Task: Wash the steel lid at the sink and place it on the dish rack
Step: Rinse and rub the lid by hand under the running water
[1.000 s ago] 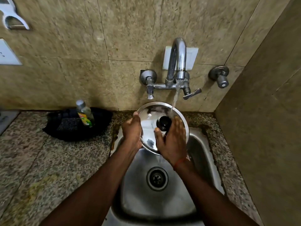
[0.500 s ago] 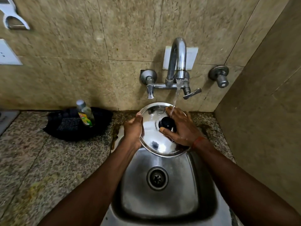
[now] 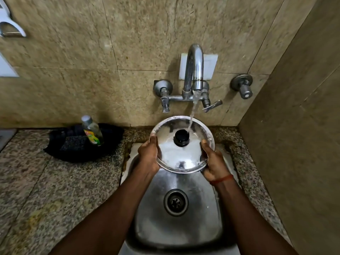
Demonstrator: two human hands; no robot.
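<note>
R hand (image 3: 215,162) off knob (image 3: 181,138), now at lid (image 3: 180,157) rim

We see a dim, warm-toned scene lit from above: the steel lid (image 3: 182,159) throws white glare at centre frame, the sink (image 3: 184,227) gleams softly below it, and the bottom edge falls into shadow. Wide-angle bending curves the wall tiles (image 3: 73,43) toward the edges; we find the upper left smeared by blur.
</note>
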